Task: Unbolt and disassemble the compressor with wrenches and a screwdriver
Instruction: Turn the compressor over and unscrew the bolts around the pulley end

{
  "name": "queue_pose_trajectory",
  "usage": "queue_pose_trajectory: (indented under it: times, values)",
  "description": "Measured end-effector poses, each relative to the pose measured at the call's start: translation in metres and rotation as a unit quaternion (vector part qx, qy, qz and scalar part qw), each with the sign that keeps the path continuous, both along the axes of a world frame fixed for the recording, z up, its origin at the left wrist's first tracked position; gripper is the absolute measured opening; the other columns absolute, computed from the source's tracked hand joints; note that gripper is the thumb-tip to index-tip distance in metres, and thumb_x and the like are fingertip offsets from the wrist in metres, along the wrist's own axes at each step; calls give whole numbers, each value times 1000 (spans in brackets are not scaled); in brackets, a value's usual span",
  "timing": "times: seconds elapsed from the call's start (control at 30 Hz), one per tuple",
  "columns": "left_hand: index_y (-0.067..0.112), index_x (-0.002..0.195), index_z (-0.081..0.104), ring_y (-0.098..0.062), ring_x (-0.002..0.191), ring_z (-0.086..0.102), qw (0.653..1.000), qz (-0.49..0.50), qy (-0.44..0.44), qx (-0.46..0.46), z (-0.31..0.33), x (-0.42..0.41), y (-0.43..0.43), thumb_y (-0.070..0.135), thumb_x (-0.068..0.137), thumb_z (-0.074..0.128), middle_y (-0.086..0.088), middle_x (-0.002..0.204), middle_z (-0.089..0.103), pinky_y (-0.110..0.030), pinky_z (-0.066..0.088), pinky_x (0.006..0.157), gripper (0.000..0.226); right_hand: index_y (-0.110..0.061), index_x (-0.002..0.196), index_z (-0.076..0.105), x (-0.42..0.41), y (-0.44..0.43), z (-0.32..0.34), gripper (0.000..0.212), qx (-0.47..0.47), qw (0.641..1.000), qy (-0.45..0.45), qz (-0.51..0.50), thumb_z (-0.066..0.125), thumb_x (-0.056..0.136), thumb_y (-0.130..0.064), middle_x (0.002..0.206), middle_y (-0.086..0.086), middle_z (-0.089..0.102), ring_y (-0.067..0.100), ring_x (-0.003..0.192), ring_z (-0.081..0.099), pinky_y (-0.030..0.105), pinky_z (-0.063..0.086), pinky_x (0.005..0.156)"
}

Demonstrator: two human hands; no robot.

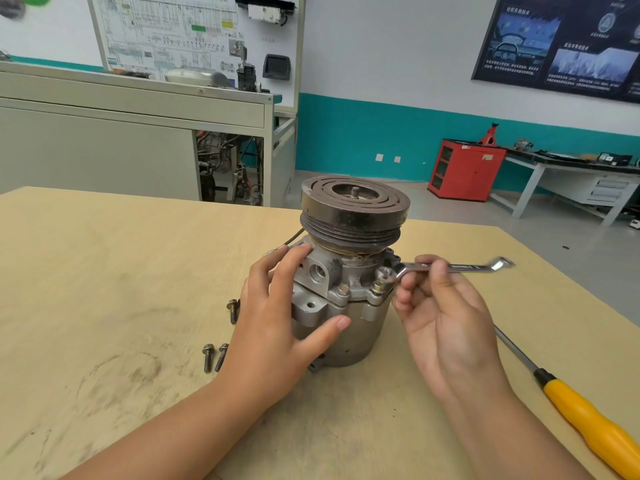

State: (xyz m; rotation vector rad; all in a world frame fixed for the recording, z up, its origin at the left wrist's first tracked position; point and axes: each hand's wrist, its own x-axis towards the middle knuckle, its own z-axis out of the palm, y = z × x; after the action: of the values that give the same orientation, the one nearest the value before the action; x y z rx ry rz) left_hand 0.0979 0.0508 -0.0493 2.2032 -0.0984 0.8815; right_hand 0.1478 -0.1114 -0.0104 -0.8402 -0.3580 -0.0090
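Yellow-handled screwdriver (588, 420) lies on the table (104, 271) right of the upright compressor (346, 289). 3 loose bolts (207, 356) sit left, by the left hand (277, 323) resting spread-fingered on the housing. Right hand (443, 306) pinches a wrench (450, 267), its end at a flange bolt (378, 286).

The screwdriver (588, 420) is showing yellow and black, the wrench (465, 268) silver, the compressor (353, 341) grey with a dark ringed pulley (353, 211).
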Motion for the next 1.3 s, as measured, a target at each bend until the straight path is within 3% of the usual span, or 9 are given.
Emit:
queue_pose_trajectory:
  times: [0.1, 0.27, 0.43, 0.53, 0.73, 0.9, 1.1, 1.2, 1.3]
  values:
    - [64, 129, 12, -13, 134, 29, 1000, 0, 1, 0, 0, 1, 0, 70, 66, 53, 10, 140, 27, -25, 27, 104, 76, -11, 88, 52, -10, 0, -2, 15, -45, 986, -107, -119, 46, 95, -23, 64, 2, 66, 13, 58, 62, 22, 51, 56]
    - [61, 131, 13, -14, 134, 30, 1000, 2, -3, 0, 0, 0, 0, 69, 66, 54, 9, 139, 28, -26, 27, 105, 77, -35, 98, 53, -20, 2, -18, 11, -235, 876, -331, -259, 45, 98, -41, 78, -9, 67, 6, 74, 68, 17, 53, 68]
    - [61, 130, 15, -13, 133, 30, 1000, 3, -5, 4, 0, 0, -1, 64, 68, 60, 8, 139, 28, -27, 28, 106, 77, -11, 103, 49, -14, -2, -25, 24, -326, 750, -458, -349, 40, 102, -34, 90, -3, 61, 17, 76, 67, 19, 53, 74]
    - [57, 131, 18, -13, 133, 30, 1000, 5, -8, 6, 0, 0, -1, 57, 70, 64, 9, 138, 29, -24, 27, 105, 77, -9, 101, 48, -12, -3, -26, 22, -338, 721, -471, -380, 41, 101, -30, 81, 12, 64, 15, 80, 61, 12, 47, 81]
    - [60, 131, 15, -13, 133, 31, 1000, 4, -3, 5, 0, 0, -1, 65, 68, 60, 10, 138, 28, -22, 26, 104, 78, -12, 99, 45, -13, -1, -27, 26, -346, 740, -439, -375, 35, 102, -36, 81, 0, 55, 7, 78, 56, 5, 42, 75]
    - [62, 131, 13, -14, 133, 30, 1000, 4, 2, 0, -1, 0, 0, 69, 66, 54, 11, 139, 27, -26, 28, 105, 77, -26, 93, 45, -18, 5, -30, 11, -263, 870, -303, -288, 38, 98, -33, 75, -8, 60, 2, 73, 60, 14, 49, 68]
    - [64, 130, 11, -13, 133, 29, 1000, 2, 6, 1, 0, 0, 0, 70, 66, 53, 13, 138, 26, -21, 25, 103, 77, -10, 88, 47, -8, -1, -8, 23, -153, 981, -74, -93, 33, 102, -21, 56, 2, 59, 13, 49, 54, 22, 44, 46]
    - [67, 128, 9, -11, 133, 29, 1000, 2, 5, 4, 0, 0, 0, 70, 66, 52, 13, 139, 25, -21, 25, 103, 76, -7, 86, 50, 2, -4, -1, 26, -100, 995, 25, 7, 31, 102, -15, 52, 4, 55, 13, 44, 50, 19, 39, 40]
    - [66, 129, 10, -12, 133, 30, 1000, 3, 3, 7, 0, -1, 0, 70, 67, 53, 12, 139, 26, -23, 27, 103, 76, -5, 85, 53, 3, -4, 2, 24, -59, 997, 50, 26, 36, 99, -14, 53, 5, 57, 12, 46, 53, 19, 44, 43]
